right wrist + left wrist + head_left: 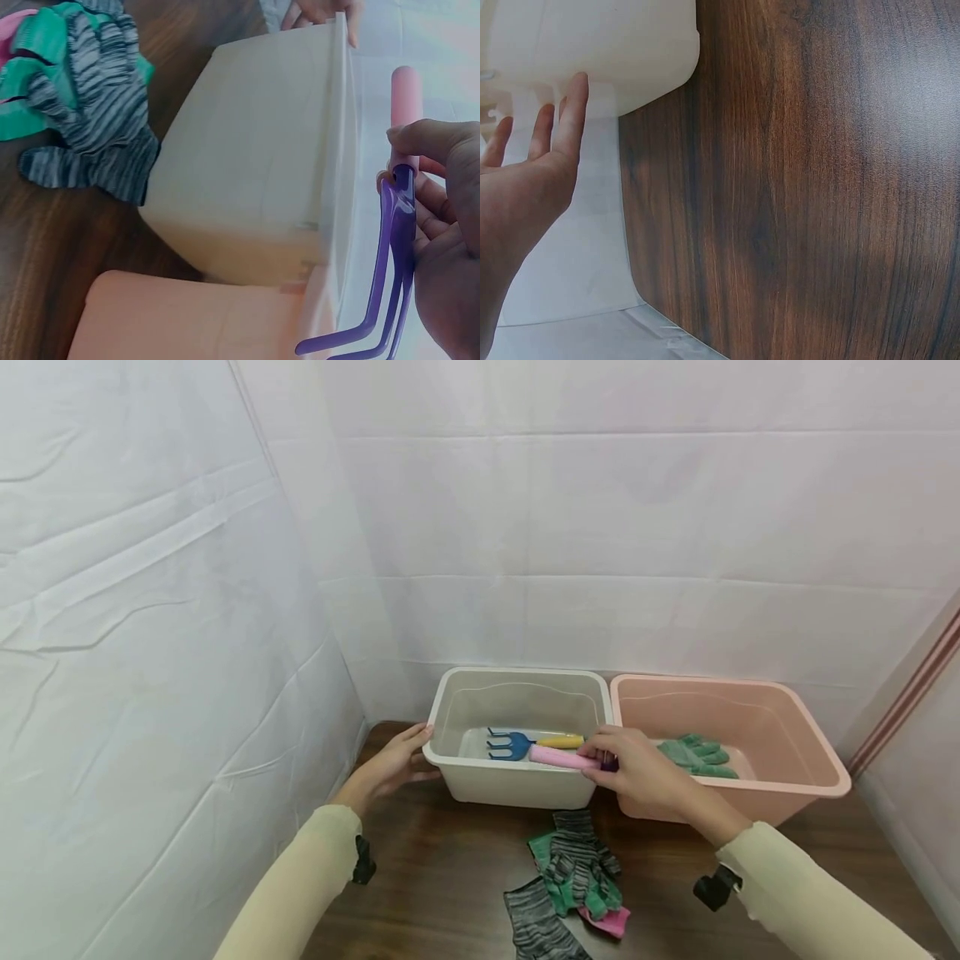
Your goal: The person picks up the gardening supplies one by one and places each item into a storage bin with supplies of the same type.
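My right hand (628,762) grips a hand rake with a pink handle (561,757) at its neck, above the right front of the white bin (517,783). Its purple tines (391,262) curve down beside the palm in the right wrist view. In the bin lies a blue hand fork (513,745) with a yellow handle. My left hand (397,762) holds the bin's left rim, thumb over the edge. The left wrist view shows its fingers (571,112) stretched along the outer wall.
A pink bin (813,777) stands right beside the white one, with a green glove (696,755) inside. Grey striped gloves (579,856), green gloves (542,852) and a pink piece (606,923) lie piled on the wooden table (435,877) in front. White sheets (480,510) hang behind and at the sides.
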A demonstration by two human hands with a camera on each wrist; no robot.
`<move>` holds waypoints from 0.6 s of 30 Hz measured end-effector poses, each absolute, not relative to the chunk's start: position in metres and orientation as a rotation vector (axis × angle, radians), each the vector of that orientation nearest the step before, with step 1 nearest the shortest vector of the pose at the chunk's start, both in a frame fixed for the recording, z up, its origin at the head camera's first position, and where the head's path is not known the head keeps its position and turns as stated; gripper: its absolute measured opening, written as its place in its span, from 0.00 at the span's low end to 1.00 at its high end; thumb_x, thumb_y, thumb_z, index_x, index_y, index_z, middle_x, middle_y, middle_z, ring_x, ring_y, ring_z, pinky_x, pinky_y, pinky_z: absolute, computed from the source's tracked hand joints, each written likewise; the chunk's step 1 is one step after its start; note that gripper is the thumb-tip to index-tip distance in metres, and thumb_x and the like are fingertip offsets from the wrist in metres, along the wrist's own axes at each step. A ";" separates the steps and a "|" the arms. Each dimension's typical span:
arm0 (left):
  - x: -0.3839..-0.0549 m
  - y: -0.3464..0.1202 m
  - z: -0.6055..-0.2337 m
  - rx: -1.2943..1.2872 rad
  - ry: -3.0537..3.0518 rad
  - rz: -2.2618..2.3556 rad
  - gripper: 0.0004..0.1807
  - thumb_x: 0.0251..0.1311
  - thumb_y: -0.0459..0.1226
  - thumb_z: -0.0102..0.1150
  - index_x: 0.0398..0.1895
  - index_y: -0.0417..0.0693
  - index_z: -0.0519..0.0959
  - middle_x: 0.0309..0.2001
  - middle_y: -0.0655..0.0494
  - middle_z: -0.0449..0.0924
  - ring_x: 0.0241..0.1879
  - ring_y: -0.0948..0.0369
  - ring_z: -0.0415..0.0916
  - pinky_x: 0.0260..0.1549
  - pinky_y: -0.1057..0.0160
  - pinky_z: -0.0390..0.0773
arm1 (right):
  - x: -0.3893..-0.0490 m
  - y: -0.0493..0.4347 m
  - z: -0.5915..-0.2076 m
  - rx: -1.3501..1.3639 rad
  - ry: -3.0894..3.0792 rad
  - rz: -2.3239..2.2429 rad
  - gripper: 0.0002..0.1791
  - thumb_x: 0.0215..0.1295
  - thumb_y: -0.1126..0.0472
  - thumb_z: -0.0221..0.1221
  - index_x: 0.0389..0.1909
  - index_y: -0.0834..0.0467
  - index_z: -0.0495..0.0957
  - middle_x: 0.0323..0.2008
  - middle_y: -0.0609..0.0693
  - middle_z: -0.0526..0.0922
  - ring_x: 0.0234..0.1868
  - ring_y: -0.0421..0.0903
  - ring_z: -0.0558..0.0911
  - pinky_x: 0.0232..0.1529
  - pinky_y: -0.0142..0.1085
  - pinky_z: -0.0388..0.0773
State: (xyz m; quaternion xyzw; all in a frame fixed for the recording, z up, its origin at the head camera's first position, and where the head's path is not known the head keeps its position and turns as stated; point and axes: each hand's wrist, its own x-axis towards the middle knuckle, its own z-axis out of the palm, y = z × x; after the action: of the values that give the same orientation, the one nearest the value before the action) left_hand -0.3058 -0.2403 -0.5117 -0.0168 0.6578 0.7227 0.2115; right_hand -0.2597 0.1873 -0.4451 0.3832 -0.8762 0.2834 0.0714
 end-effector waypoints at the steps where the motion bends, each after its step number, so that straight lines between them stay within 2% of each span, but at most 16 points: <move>1: -0.306 -0.240 -0.512 -0.048 1.825 2.010 0.37 0.85 0.51 0.44 0.86 0.45 0.48 0.80 0.34 0.55 0.79 0.36 0.56 0.67 0.35 0.73 | -0.262 0.185 -0.444 1.159 -2.625 0.847 0.10 0.66 0.62 0.74 0.46 0.53 0.87 0.37 0.42 0.80 0.34 0.41 0.76 0.33 0.33 0.78; 10: -0.306 -0.241 -0.512 -0.034 1.848 2.002 0.35 0.86 0.50 0.43 0.85 0.45 0.50 0.79 0.33 0.55 0.77 0.36 0.58 0.66 0.35 0.74 | -0.281 0.172 -0.437 1.201 -2.606 0.860 0.10 0.63 0.65 0.75 0.44 0.57 0.87 0.34 0.45 0.79 0.32 0.43 0.77 0.31 0.33 0.78; 18: -0.309 -0.243 -0.507 0.035 1.928 1.968 0.32 0.87 0.47 0.41 0.85 0.43 0.52 0.78 0.31 0.57 0.76 0.33 0.59 0.64 0.34 0.75 | -0.292 0.158 -0.425 1.206 -2.604 0.819 0.10 0.64 0.63 0.74 0.45 0.57 0.88 0.34 0.44 0.78 0.33 0.43 0.76 0.33 0.34 0.78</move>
State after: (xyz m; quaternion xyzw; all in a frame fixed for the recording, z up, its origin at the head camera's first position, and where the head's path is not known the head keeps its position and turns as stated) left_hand -0.3092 -0.2428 -0.5073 0.0126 0.6868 0.7010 0.1918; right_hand -0.2923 0.1579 -0.4252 0.4028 -0.8699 0.2736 0.0785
